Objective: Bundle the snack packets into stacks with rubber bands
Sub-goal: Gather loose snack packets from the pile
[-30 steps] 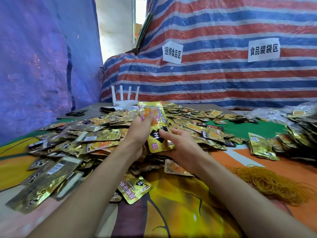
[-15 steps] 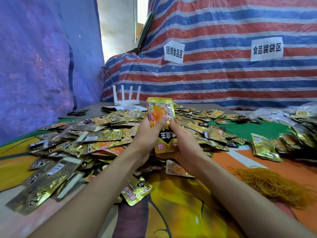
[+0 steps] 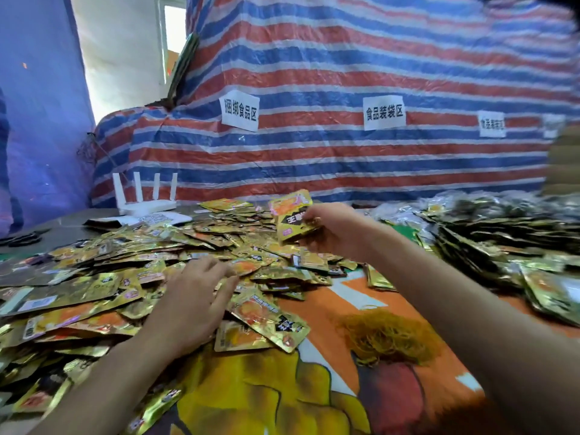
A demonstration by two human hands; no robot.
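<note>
A wide heap of loose gold snack packets [image 3: 103, 277] covers the left and middle of the table. My right hand [image 3: 332, 230] holds a small upright stack of packets [image 3: 290, 215] above the far side of the heap, fingers curled round its right edge. My left hand [image 3: 191, 299] lies lower, palm down on the heap with fingers spread, touching loose packets and gripping none. A tangled pile of yellow rubber bands [image 3: 389, 337] lies on the orange cloth in front of my right forearm.
A second, darker pile of packets [image 3: 502, 243] fills the right side. A white router [image 3: 146, 205] with several antennas stands at the back left. A striped tarp [image 3: 345, 73] with paper labels rises behind. The cloth [image 3: 266, 400] near me is orange and yellow.
Both hands held the stack upright before. Now my left hand has let go and dropped onto the heap, while my right hand has carried the stack to the right. The camera view shifted right.
</note>
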